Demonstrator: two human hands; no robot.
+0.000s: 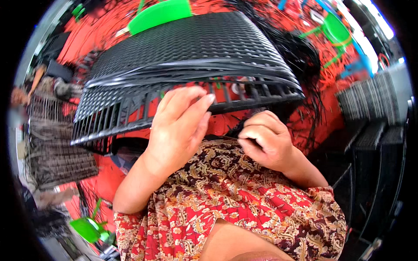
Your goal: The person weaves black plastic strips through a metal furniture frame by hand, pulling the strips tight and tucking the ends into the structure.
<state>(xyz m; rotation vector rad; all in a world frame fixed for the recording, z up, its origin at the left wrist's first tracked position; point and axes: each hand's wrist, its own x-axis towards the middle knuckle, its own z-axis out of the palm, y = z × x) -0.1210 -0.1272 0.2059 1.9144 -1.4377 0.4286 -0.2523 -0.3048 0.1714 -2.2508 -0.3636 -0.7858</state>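
A black woven rattan-like panel on a frame (187,45) leans before me, its upper part closely woven. Loose black strips (174,69) run across it above a row of bare upright bars. At that unwoven gap is my left hand (178,119), in front of the bars, its fingers half bent and apart; nothing shows between them. My right hand (266,140) is just below the panel's lower right edge, fingers curled in toward the thumb. What it holds, if anything, is hidden. Both hands are slightly blurred.
A bundle of black strands (300,54) hangs behind the panel's right side. Green chairs (337,32) stand on the red floor (109,174), littered with strands. Stacked woven panels (368,100) and dark woven pieces (370,169) are at right; more woven pieces (61,152) lie at left, near another person's arm (38,78).
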